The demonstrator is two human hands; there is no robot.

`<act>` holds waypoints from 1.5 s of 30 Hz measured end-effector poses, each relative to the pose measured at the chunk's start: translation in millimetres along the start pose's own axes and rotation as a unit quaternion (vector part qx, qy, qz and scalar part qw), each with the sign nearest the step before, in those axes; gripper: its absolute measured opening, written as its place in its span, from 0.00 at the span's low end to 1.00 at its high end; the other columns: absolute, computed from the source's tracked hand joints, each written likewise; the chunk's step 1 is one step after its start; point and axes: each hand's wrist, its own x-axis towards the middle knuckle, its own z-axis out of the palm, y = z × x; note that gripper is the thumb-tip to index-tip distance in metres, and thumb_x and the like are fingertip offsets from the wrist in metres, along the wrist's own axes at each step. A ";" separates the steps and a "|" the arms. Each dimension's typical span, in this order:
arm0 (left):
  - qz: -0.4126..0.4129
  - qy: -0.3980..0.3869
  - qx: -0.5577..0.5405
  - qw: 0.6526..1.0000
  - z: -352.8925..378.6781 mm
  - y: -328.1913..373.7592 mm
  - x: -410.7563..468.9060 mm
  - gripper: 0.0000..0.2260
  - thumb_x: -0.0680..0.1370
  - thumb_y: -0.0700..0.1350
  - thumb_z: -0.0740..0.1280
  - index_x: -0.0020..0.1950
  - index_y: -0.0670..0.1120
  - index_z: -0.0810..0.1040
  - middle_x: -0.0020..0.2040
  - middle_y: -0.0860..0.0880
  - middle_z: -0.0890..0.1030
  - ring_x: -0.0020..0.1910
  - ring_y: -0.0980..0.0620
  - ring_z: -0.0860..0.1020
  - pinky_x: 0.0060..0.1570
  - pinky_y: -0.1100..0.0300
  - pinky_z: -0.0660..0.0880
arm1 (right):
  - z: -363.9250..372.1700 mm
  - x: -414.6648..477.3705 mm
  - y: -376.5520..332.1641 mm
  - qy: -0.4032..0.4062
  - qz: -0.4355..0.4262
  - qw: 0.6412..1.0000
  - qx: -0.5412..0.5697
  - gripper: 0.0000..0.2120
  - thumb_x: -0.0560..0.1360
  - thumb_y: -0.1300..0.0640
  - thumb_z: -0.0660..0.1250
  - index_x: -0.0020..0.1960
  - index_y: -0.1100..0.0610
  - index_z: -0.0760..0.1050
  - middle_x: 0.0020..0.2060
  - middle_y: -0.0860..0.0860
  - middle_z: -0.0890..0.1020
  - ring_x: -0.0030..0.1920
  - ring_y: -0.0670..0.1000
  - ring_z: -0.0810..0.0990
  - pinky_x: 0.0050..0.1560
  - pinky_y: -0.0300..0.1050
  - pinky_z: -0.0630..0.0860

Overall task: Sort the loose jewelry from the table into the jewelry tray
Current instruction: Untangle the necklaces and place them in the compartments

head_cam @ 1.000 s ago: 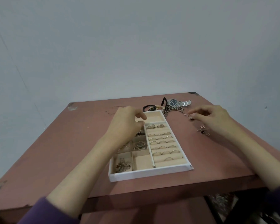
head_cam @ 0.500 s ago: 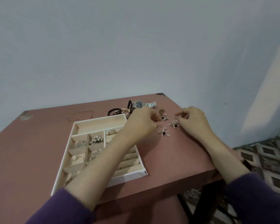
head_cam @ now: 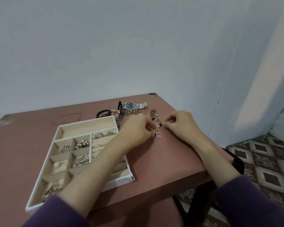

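Loose small silver pieces (head_cam: 158,136), hooks and hearts, lie on the matte reddish-brown table (head_cam: 170,161), right of the tray and between both hands. Right hand (head_cam: 181,125): thumb and forefinger pinch a red-bead charm (head_cam: 161,125). Left hand (head_cam: 137,130): fingers curled over the silver pieces; whether they grip cannot be told. The rectangular white jewelry tray (head_cam: 85,123), beige-lined, holds rings. A steel-link watch (head_cam: 132,105) lies at the far edge.

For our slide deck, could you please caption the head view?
Left hand and right hand meet over small earrings beside the part-filled jewelry tray.
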 end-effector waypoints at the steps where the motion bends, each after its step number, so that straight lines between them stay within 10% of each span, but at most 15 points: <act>1: -0.003 -0.001 0.000 1.000 0.5 0.8 0.2 0.09 0.71 0.42 0.72 0.50 0.48 0.82 0.33 0.55 0.75 0.39 0.54 0.75 0.43 0.64 0.71 | -0.3 0.3 -0.6 0.011 0.000 1.000 0.009 0.04 0.70 0.59 0.70 0.38 0.52 0.79 0.30 0.44 0.76 0.34 0.41 0.73 0.35 0.28 0.66; 18: 0.019 -0.013 0.054 0.998 4.3 2.2 3.5 0.04 0.72 0.45 0.70 0.44 0.47 0.81 0.36 0.52 0.75 0.41 0.53 0.74 0.44 0.62 0.71 | -10.5 -5.4 -21.2 0.053 0.052 0.939 0.334 0.03 0.73 0.66 0.67 0.44 0.59 0.77 0.35 0.53 0.78 0.28 0.45 0.74 0.25 0.29 0.68; 29: 0.004 -0.006 0.042 0.999 3.1 -1.0 1.1 0.04 0.71 0.46 0.69 0.39 0.48 0.74 0.36 0.52 0.74 0.42 0.49 0.75 0.43 0.58 0.72 | -4.5 -2.7 -16.7 0.040 0.039 0.948 0.313 0.03 0.69 0.67 0.67 0.38 0.61 0.78 0.35 0.54 0.80 0.35 0.48 0.75 0.42 0.38 0.72; 38: -0.011 -0.001 0.003 1.000 -1.7 -2.8 -4.5 0.05 0.71 0.45 0.68 0.38 0.48 0.73 0.38 0.52 0.75 0.39 0.53 0.73 0.39 0.62 0.67 | -5.5 -5.1 -22.4 -0.055 0.023 0.917 0.395 0.19 0.72 0.72 0.57 0.53 0.58 0.80 0.34 0.57 0.73 0.27 0.52 0.69 0.29 0.46 0.69; 45: -0.013 0.000 0.000 1.000 -3.0 -2.0 -5.8 0.04 0.71 0.44 0.68 0.40 0.48 0.74 0.38 0.52 0.75 0.40 0.53 0.73 0.40 0.62 0.68 | -6.5 -7.4 -24.8 -0.090 0.030 0.910 0.404 0.15 0.72 0.72 0.60 0.45 0.57 0.79 0.39 0.59 0.75 0.29 0.53 0.74 0.32 0.45 0.74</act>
